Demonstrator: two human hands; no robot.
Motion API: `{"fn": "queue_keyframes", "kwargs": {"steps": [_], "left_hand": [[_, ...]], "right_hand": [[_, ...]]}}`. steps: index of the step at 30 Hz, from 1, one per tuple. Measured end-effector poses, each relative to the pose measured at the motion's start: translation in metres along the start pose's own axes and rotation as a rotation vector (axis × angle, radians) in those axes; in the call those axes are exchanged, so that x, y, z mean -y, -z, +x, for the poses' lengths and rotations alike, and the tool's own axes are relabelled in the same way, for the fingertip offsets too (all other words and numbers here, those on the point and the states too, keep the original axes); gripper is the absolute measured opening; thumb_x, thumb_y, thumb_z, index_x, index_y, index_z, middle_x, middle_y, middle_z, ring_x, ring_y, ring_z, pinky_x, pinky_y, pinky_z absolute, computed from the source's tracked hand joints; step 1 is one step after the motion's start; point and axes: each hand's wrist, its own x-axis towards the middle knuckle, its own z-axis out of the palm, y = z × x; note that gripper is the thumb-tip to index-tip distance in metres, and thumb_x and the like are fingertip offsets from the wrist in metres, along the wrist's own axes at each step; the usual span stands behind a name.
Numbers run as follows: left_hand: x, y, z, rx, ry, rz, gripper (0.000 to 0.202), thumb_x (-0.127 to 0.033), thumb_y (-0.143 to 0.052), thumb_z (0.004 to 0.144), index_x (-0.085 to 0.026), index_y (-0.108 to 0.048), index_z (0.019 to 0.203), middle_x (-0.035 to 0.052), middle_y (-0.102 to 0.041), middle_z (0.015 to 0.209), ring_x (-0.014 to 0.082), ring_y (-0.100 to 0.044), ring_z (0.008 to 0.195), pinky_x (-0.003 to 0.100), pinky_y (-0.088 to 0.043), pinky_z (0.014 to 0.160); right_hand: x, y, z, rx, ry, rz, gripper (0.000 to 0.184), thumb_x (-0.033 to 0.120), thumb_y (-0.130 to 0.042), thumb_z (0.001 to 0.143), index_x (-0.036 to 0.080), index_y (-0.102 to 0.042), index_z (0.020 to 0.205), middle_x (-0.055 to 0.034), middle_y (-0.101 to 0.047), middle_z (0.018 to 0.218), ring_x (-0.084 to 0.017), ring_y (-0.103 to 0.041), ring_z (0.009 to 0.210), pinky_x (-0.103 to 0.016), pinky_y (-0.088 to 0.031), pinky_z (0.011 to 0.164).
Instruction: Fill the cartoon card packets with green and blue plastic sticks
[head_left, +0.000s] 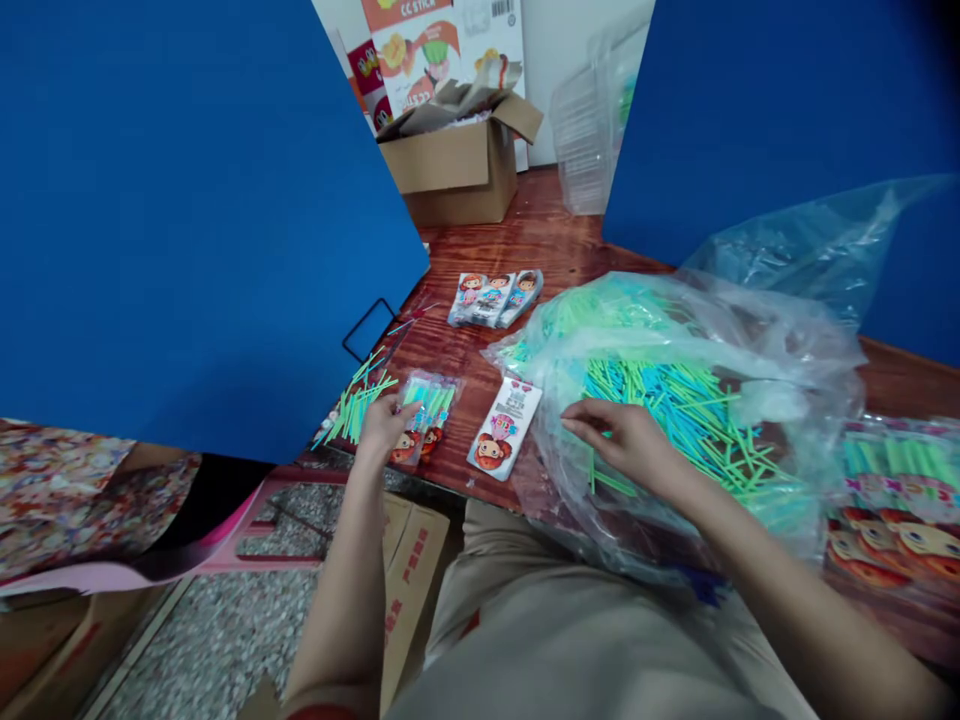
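My left hand (384,432) is at the table's near left edge, fingers pinched at a clear packet (430,397) of green and blue plastic sticks with a cartoon face on it. Part of the packet is hidden by the fingers. Loose sticks (346,412) lie in a small pile just beyond that hand. My right hand (626,440) hovers over the near left side of a large clear plastic bag (555,440), thumb and forefinger slightly apart with nothing visible between them. Many green and blue sticks (675,410) fill the bag. Between my hands lies a white printed packet (505,428) with a cartoon face.
Several small printed packets (495,298) lie farther back on the wooden table (555,225). Filled stick packets (900,500) rest at the right. An open cardboard box (450,170) and clear plastic trays (585,140) stand behind. Blue panels (187,200) flank the table.
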Motion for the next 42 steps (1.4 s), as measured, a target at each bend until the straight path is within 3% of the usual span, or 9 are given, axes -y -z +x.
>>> {"fn": "queue_keyframes", "kwargs": {"steps": [4, 8, 15, 19, 25, 29, 34, 38, 42], "left_hand": [[0.001, -0.015, -0.004, -0.06, 0.002, 0.284, 0.039, -0.043, -0.069, 0.077, -0.015, -0.067, 0.104, 0.0101, -0.072, 0.088, 0.0274, -0.065, 0.086, 0.032, -0.045, 0.075], [-0.012, -0.031, -0.023, -0.198, -0.083, 0.443, 0.05, -0.042, -0.058, 0.087, -0.015, -0.056, 0.128, 0.0187, -0.063, 0.121, 0.0316, -0.063, 0.101, 0.038, -0.046, 0.084], [-0.029, -0.046, -0.05, -0.348, -0.291, 0.487, 0.039, -0.042, -0.05, 0.092, -0.015, -0.066, 0.115, 0.0193, -0.058, 0.114, 0.0368, -0.051, 0.113, 0.048, -0.04, 0.097], [-0.038, -0.063, -0.06, -0.244, -0.466, 0.297, 0.031, -0.039, -0.052, 0.093, -0.017, -0.069, 0.105, 0.0153, -0.063, 0.105, 0.0316, -0.054, 0.106, 0.045, -0.04, 0.1], [-0.06, -0.082, -0.062, -0.126, -0.547, 0.133, 0.028, -0.037, -0.058, 0.09, -0.018, -0.069, 0.109, 0.0127, -0.065, 0.107, 0.0301, -0.056, 0.109, 0.042, -0.042, 0.099], [-0.084, -0.082, -0.061, -0.08, -0.593, -0.021, 0.039, -0.039, -0.065, 0.086, -0.018, -0.065, 0.119, 0.0125, -0.067, 0.111, 0.0287, -0.057, 0.11, 0.04, -0.042, 0.099], [-0.112, -0.081, -0.077, 0.165, -0.54, -0.356, 0.019, -0.039, -0.067, 0.084, -0.02, -0.069, 0.085, 0.0047, -0.07, 0.087, 0.0206, -0.064, 0.085, 0.029, -0.047, 0.081], [-0.127, -0.084, -0.105, 0.382, -0.402, -0.485, 0.021, -0.039, -0.065, 0.083, -0.019, -0.066, 0.075, -0.0013, -0.062, 0.066, 0.0144, -0.054, 0.061, 0.024, -0.041, 0.061], [-0.134, -0.095, -0.13, 0.517, -0.346, -0.53, 0.021, -0.036, -0.062, 0.084, -0.019, -0.064, 0.072, -0.0037, -0.053, 0.059, 0.0126, -0.045, 0.057, 0.024, -0.034, 0.056]], "right_hand": [[0.014, -0.03, 0.034, 0.049, 0.075, -0.361, 0.026, 0.027, -0.048, 0.098, 0.017, -0.072, 0.1, -0.011, -0.073, 0.097, -0.025, -0.064, 0.096, -0.034, -0.047, 0.085], [0.016, -0.056, 0.061, 0.04, 0.025, -0.648, 0.036, 0.036, -0.052, 0.097, 0.008, -0.07, 0.11, -0.0196, -0.066, 0.111, -0.033, -0.054, 0.11, -0.039, -0.045, 0.087], [0.005, -0.056, 0.088, 0.034, -0.154, -0.661, 0.036, 0.042, -0.068, 0.086, 0.01, -0.073, 0.101, -0.0195, -0.066, 0.106, -0.034, -0.053, 0.107, -0.037, -0.043, 0.081], [-0.002, -0.052, 0.088, 0.015, -0.142, -0.63, 0.021, 0.029, -0.062, 0.091, 0.014, -0.074, 0.099, -0.0139, -0.07, 0.1, -0.029, -0.057, 0.101, -0.034, -0.042, 0.079], [-0.002, -0.04, 0.074, -0.047, -0.084, -0.579, 0.035, 0.028, -0.04, 0.101, 0.018, -0.074, 0.107, -0.0116, -0.071, 0.1, -0.026, -0.059, 0.097, -0.033, -0.042, 0.08], [0.001, -0.028, 0.059, -0.233, 0.058, -0.261, 0.035, 0.036, -0.044, 0.1, 0.018, -0.074, 0.105, -0.0105, -0.072, 0.095, -0.024, -0.063, 0.092, -0.032, -0.045, 0.082], [0.013, -0.011, 0.028, -0.362, 0.094, 0.134, 0.034, 0.048, -0.053, 0.095, 0.021, -0.072, 0.086, -0.0052, -0.072, 0.081, -0.019, -0.066, 0.077, -0.03, -0.048, 0.074], [0.019, 0.001, 0.0, -0.419, 0.028, 0.192, 0.033, 0.05, -0.056, 0.093, 0.021, -0.068, 0.081, -0.0037, -0.07, 0.076, -0.017, -0.064, 0.07, -0.029, -0.049, 0.069], [0.015, 0.008, -0.022, -0.47, -0.013, 0.165, 0.032, 0.049, -0.057, 0.092, 0.021, -0.066, 0.078, -0.0039, -0.068, 0.073, -0.017, -0.063, 0.067, -0.029, -0.049, 0.067]]}}
